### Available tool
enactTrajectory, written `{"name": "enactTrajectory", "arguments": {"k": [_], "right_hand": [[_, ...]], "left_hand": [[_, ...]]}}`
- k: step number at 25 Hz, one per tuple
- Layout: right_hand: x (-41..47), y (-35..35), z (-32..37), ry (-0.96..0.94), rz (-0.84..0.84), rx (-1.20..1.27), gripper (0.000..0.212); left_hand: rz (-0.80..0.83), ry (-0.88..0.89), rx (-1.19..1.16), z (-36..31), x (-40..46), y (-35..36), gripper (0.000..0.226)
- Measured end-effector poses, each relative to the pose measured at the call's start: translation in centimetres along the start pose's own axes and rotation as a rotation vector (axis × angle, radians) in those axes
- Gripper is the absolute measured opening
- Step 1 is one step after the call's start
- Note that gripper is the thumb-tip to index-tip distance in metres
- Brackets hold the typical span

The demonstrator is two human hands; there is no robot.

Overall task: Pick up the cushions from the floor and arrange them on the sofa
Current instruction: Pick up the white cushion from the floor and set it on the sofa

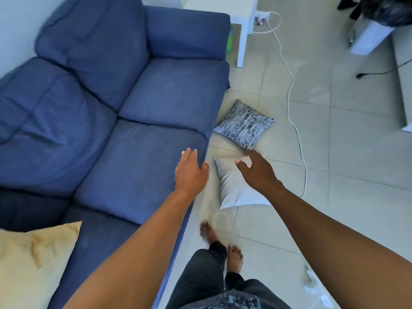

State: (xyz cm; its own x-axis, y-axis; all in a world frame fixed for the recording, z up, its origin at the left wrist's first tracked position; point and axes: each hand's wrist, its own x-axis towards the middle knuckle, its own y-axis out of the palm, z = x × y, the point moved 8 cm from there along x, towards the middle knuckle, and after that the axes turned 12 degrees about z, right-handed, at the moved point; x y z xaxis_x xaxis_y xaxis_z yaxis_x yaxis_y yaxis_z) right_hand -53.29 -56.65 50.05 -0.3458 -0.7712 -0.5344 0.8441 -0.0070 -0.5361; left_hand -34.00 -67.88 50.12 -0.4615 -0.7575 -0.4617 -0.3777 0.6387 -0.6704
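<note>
Head view: right grip (258, 172) spread above grey cushion (236, 190).

We are in a home living room; a blue sofa (142, 112) stands against a pale wall, with a cream cushion (33, 262) on its seat; the floor (347, 157) is laid in large pale tiles, with two cushions and a white cable (292, 90) lying on it; a white table leg (243, 45) stands beside the sofa's arm.
</note>
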Motion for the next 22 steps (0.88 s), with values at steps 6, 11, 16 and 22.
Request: {"name": "enactTrajectory", "arguments": {"k": [6,11,16,22], "right_hand": [[3.9,-3.1,-6.5,0.197,-0.018,0.036,0.071],[10.4,-2.9,-11.6,0.291,0.049,0.005,0.074],[17.2,-0.1,-17.4,0.379,0.108,0.079,0.075],[27.4,5.7,-29.2,0.444,0.164,0.097,0.077]], "left_hand": [[0.178,0.051,0.101,-3.6,8.9,5.0,0.066],[0.328,0.013,0.203,-2.6,15.3,9.2,0.068],[0.432,-0.077,0.276,1.2,21.3,14.8,0.066],[0.531,-0.22,0.299,9.2,29.1,26.1,0.065]]}}
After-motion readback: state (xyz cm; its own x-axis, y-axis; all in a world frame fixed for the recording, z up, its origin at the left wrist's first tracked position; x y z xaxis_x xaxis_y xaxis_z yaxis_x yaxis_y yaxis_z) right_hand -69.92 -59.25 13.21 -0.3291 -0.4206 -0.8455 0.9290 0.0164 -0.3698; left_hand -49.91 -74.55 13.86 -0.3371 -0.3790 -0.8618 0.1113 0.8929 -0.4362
